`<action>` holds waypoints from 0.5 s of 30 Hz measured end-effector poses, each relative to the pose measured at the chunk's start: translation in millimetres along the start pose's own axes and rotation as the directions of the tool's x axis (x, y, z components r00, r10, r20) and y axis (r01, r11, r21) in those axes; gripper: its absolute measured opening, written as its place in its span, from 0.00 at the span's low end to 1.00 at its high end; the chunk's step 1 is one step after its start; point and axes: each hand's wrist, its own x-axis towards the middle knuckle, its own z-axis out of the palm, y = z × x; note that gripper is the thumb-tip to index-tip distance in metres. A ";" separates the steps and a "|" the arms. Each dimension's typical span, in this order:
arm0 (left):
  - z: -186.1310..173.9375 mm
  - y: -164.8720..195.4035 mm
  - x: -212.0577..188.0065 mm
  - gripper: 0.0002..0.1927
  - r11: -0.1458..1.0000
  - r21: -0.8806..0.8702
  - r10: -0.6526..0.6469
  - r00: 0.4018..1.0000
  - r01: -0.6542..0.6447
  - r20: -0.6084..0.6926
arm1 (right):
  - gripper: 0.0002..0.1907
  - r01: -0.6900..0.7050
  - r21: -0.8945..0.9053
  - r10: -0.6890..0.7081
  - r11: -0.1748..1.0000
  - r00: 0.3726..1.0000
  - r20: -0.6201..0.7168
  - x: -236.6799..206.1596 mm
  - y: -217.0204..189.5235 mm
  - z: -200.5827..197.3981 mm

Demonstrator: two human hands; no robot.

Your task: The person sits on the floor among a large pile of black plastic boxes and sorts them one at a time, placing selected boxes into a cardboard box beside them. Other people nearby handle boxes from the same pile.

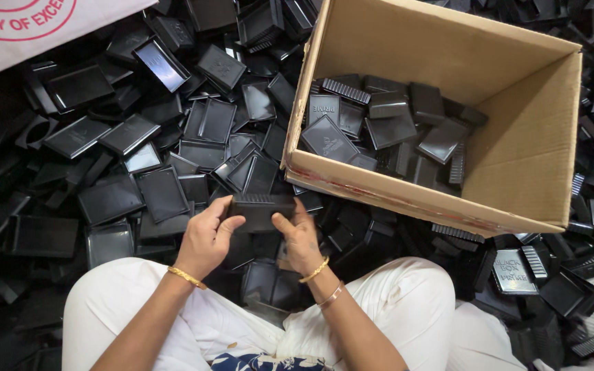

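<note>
Floor heaped with black plastic lids, left hand and right hand both gripping black box, cardboard carton beside

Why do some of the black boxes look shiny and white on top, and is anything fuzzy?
In the head view, light glares off the glossy lids in the black pile; the right hand looks blurred while the left hand stays sharper, both on a black box; the cardboard box is shadowed inside.

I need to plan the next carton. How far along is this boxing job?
Done: the carton holds a loose layer of black boxes, well below its rim. In hand: the left hand and right hand grip one black box. Left: a large pile lies around the carton.
</note>
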 end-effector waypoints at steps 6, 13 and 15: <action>-12.6 -11.5 16.2 0.16 0.854 -0.510 0.042 0.991 -0.102 -0.128 | 0.16 0.630 -0.759 -0.812 0.163 0.523 0.260 -24.6 -113.4 20.7; -11.2 -29.8 50.1 0.08 0.996 0.029 0.085 0.942 -0.080 -0.325 | 0.25 0.359 -0.912 -0.837 -0.198 0.423 0.348 -11.0 -122.7 22.4; -5.9 -33.2 57.1 0.07 0.990 0.071 0.138 0.949 -0.123 -0.283 | 0.22 0.536 -0.843 -0.532 0.050 0.728 0.432 -6.0 -72.3 28.8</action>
